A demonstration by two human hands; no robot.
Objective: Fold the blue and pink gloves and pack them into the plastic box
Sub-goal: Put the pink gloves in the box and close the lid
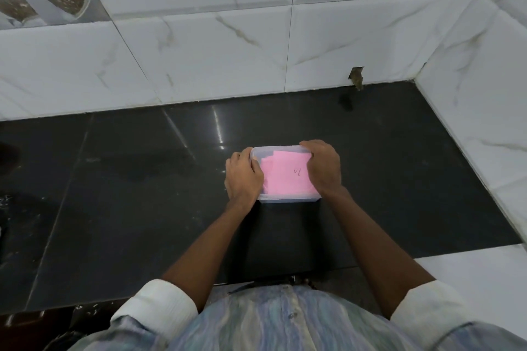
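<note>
A clear plastic box [288, 199] stands on the dark counter, a little right of centre. Folded pink gloves [285, 177] fill it, showing through a translucent lid, with a small dark mark on the top one. No blue glove is visible. My left hand [242, 177] grips the box's left end, fingers curled over the rim. My right hand [323, 167] presses on the right end, its fingers over the far right corner.
The dark glossy counter [128, 194] runs left and toward me. White marble-tiled walls [228, 51] close the back and right side, with a chipped hole [356, 75] near the back right corner. A white ledge [479, 273] sits at the near right.
</note>
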